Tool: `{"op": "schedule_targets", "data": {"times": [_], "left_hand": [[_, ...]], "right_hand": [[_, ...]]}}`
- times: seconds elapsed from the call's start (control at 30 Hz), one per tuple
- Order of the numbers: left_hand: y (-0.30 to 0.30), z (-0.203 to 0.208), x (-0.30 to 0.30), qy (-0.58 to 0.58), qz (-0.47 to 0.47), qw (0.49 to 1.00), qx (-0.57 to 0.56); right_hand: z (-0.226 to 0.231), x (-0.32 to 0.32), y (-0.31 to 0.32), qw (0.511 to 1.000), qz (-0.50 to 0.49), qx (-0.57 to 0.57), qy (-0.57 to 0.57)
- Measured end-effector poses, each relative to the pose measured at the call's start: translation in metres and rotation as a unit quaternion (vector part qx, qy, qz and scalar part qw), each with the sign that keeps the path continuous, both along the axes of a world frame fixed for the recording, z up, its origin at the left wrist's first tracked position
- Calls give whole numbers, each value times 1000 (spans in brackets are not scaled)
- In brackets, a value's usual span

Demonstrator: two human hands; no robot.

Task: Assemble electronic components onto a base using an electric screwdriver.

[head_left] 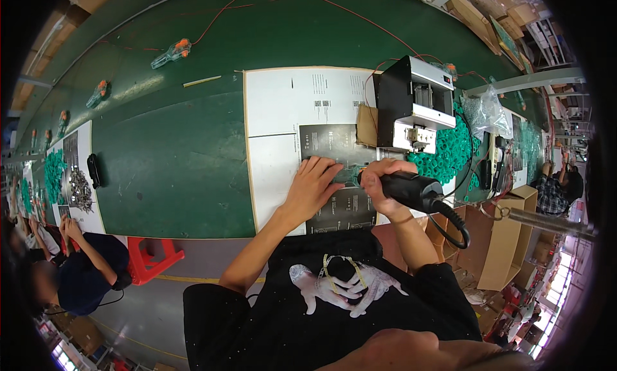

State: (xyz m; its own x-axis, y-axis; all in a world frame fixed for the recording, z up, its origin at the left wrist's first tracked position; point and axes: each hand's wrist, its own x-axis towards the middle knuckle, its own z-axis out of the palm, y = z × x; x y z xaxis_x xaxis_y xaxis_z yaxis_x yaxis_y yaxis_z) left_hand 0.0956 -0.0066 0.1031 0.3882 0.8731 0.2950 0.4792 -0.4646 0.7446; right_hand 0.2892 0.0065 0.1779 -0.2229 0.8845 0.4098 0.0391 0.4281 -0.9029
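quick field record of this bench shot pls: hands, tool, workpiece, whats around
left hand: left hand flat on a dark printed sheet, fingertips at a small green part
right hand: right hand wrapped round a black corded power screwdriver, tip hidden at the green part
surface: green bench with white paper mats
behind the work: black and silver box machine, pile of green rings, clear bag
right side: open cardboard boxes
others: seated person at far left, another at far right

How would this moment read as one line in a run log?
left hand: flat on dark sheet | right hand: grips black power screwdriver | nearby: green ring pile
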Motion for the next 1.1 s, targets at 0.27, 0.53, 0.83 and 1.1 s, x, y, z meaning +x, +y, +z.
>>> {"op": "schedule_targets", "data": {"times": [0.27,0.53,0.83,1.1], "left_hand": [[-4,10,8,3,7,1000,1],[-13,11,7,-1,12,1000,7],[-21,7,-11,-4,17,1000,12],[-20,1,-12,-10,43,999,7]], "right_hand": [[6,8,-1,998,2,21,-55],[85,53,21,938,-295,100,153],[76,53,45,951,-282,80,95],[48,-12,-13,989,-50,40,135]]}}
